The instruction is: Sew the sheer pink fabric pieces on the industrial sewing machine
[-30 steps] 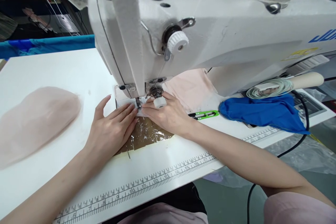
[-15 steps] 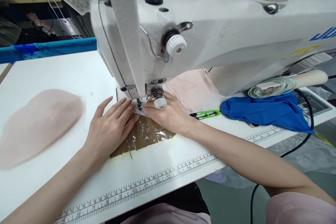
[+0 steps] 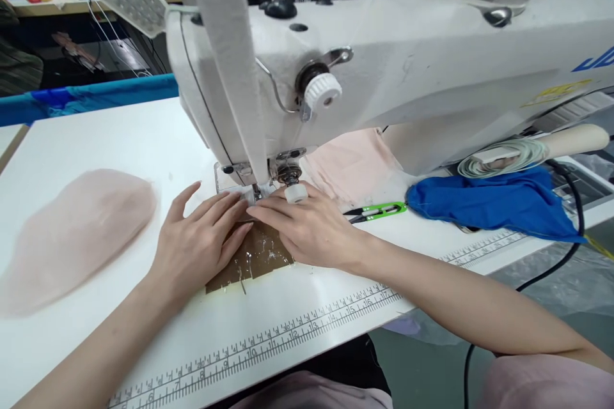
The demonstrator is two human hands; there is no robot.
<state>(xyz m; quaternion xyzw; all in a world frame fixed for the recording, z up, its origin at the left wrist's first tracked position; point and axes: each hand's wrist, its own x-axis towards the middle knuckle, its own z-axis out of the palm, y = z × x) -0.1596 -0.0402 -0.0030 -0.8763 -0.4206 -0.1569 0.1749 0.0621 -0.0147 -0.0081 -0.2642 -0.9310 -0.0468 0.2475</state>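
Pressing a small pale fabric piece flat onto the bench with both hands, right at the presser foot of the white sewing machine. Working with left hand palm down, fingers straight and slightly spread, gripping nothing, tips resting on the piece just left of the foot. Working with right hand palm down too, fingers stretched out and close together, nothing pinched, tips pointing left and touching the piece just in front of the foot, almost meeting the left fingertips. Covering part of a shiny brown taped patch with both palms. Noting a white knob just behind the right knuckles, under the machine head. Noting a heap of sheer pink fabric well apart on the left of the bench, more pink fabric behind the right hand under the machine arm. Noting green-handled thread snips lying flat just right of the right wrist, near a crumpled blue cloth; above that a coil of pale tape. Seeing a printed ruler along the near bench edge, a black cable hanging off the right side. Unable to tell whether the foot is down on the piece.
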